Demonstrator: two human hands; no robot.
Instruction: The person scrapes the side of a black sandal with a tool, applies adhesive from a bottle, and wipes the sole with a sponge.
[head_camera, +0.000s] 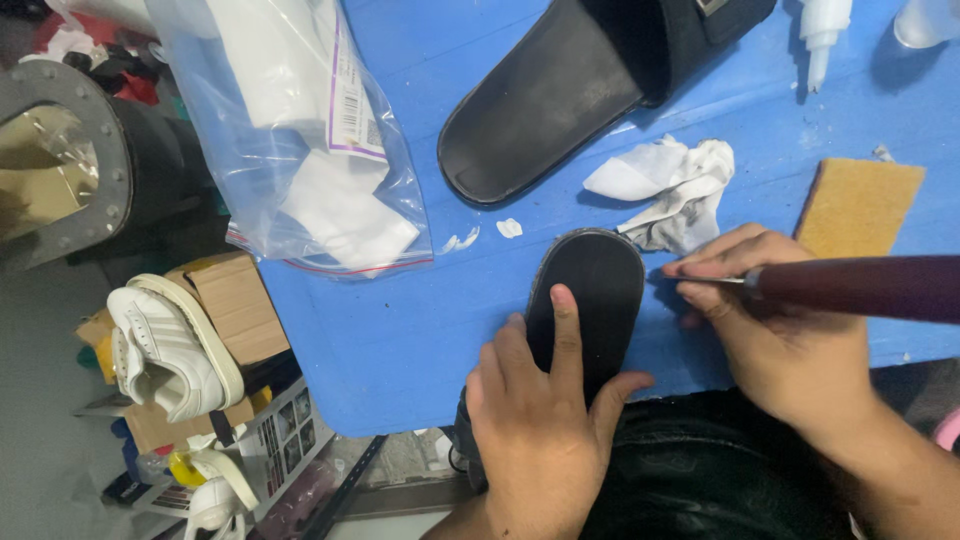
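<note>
Two hands are working one black slipper sole (590, 300) at the blue table's (400, 340) near edge, the left hand (545, 400) pressing flat on it, the right hand (770, 320) gripping a maroon-handled tool (860, 287) whose tip risks slipping and nicking the left fingers.

Two black slide sandals: one under hands (590, 300), one at top of blue table (560, 100)
Two hands: left hand (545, 420), right hand (770, 320)
One dark-handled tool (860, 288)
One crumpled white cloth (670, 190)
One tan sponge block (860, 205)
One clear plastic bag (300, 130)
One white sneaker (165, 350)
Two white bottles: (822, 35), (925, 20)
</note>
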